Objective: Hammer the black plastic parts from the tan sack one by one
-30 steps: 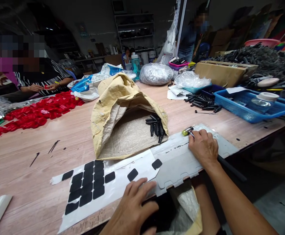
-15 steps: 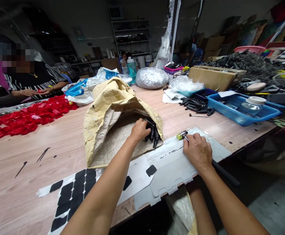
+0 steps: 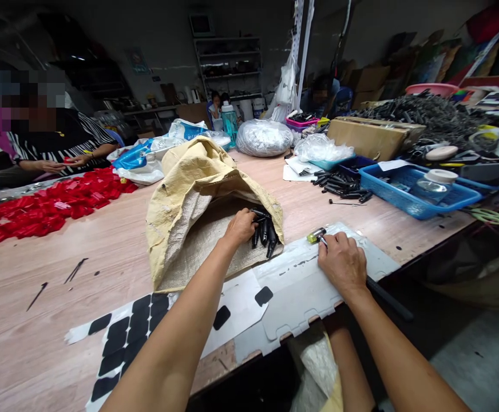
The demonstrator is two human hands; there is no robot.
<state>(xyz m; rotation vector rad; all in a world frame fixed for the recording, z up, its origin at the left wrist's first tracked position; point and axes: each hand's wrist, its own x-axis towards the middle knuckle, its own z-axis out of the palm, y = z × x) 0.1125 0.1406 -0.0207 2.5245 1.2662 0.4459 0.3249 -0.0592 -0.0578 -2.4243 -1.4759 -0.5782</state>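
Note:
My left hand (image 3: pixel 241 226) reaches into the mouth of a yellow woven sack (image 3: pixel 176 200) lying on the table. Its fingers are closed at a small heap of black tubular parts (image 3: pixel 270 236) by the sack's right edge; how many it grips is hidden. My right hand (image 3: pixel 343 260) is wrapped round a hammer with a metal head and a yellow-green face (image 3: pixel 316 234). The hammer's black handle (image 3: pixel 389 298) sticks out behind the hand, past the table edge. Beneath that hand lies a flat grey-white board (image 3: pixel 294 297).
Black square stickers (image 3: pixel 118 337) on a white sheet lie at front left. A blue basket (image 3: pixel 421 203) with a jar, loose black parts (image 3: pixel 339 183) and a cardboard box (image 3: pixel 367 137) are on the right. Red pieces (image 3: pixel 60 200) lie before a seated co-worker (image 3: pixel 60 143).
Both hands stay almost where they were, the left still at the black parts, the right still on the hammer. The view has shifted very slightly.

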